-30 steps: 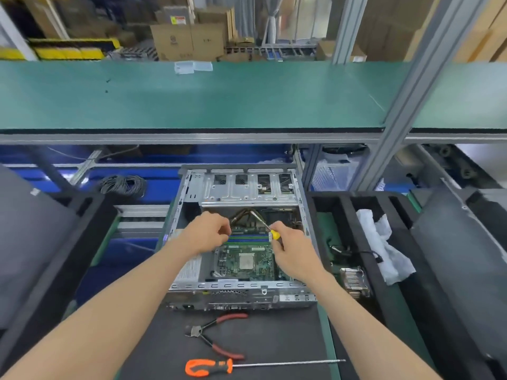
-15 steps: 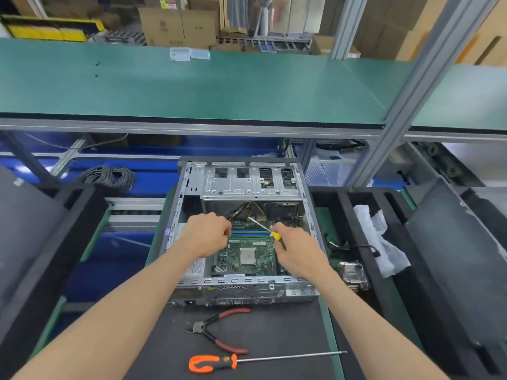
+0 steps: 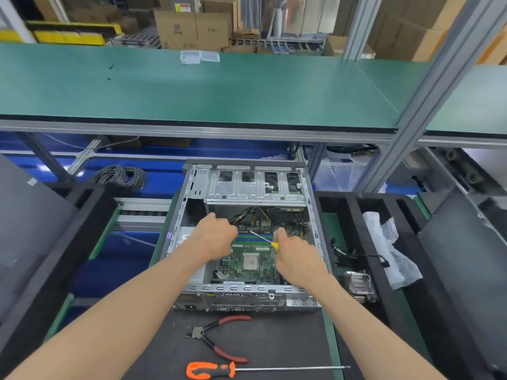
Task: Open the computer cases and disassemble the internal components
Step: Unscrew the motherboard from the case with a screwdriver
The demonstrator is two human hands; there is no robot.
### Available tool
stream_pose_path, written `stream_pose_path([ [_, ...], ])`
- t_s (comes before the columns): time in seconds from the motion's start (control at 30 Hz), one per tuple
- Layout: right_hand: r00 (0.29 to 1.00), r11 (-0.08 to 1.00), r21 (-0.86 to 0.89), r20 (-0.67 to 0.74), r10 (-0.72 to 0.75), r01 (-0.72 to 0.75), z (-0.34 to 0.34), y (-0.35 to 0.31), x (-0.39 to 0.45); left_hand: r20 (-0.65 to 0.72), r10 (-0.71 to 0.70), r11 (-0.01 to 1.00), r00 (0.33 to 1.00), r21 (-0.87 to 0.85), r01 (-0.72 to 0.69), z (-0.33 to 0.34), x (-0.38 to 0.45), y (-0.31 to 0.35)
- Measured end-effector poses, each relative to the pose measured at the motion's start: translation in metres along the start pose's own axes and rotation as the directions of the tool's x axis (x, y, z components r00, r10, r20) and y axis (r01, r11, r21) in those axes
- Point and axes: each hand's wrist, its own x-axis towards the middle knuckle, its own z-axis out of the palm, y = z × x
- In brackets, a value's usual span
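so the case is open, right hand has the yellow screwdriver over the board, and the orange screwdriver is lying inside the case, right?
Not quite. In the head view the orange screwdriver lies on the black mat in front of the case, beside the red pliers, not inside. The rest holds: right hand, yellow screwdriver.

The open grey computer case point(image 3: 247, 187) is bare sheet metal, dull silver, punched with slots. Inside, the green circuit board point(image 3: 247, 266) looks lacquered, with a matt square metal chip cover point(image 3: 250, 261). The black work surface point(image 3: 269, 341) is matt, like rubber mat. On it, the red-handled cutting pliers point(image 3: 216, 338) have smooth plastic sleeves and dark steel heads; the orange-handled long screwdriver point(image 3: 211, 370) has a glossy plastic handle and polished steel shaft. The white crumpled wrapping point(image 3: 389, 248) looks like thin plastic film.
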Motion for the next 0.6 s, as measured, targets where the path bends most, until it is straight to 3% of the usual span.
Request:
stream_pose_path([
  [0.1,0.988,0.987,0.131,0.138,0.072,-0.091,0.005,-0.003,0.015,0.03,0.094,0.992,0.995,0.076,-0.096,-0.005,0.01,0.018],
  [0.23,0.955,0.945,0.256,0.264,0.134,-0.203,0.008,0.0,0.037,0.143,0.099,0.994,0.985,-0.069,-0.09,0.009,0.023,0.035],
  [0.4,0.914,0.963,0.166,0.383,0.136,-0.213,0.02,-0.001,0.058,0.226,0.037,0.941,0.973,-0.335,0.042,0.032,0.037,0.034],
  [0.6,0.891,0.984,0.08,0.44,0.11,-0.161,0.036,0.0,0.069,0.232,0.012,0.904,0.973,-0.418,0.089,0.044,0.044,0.037],
])
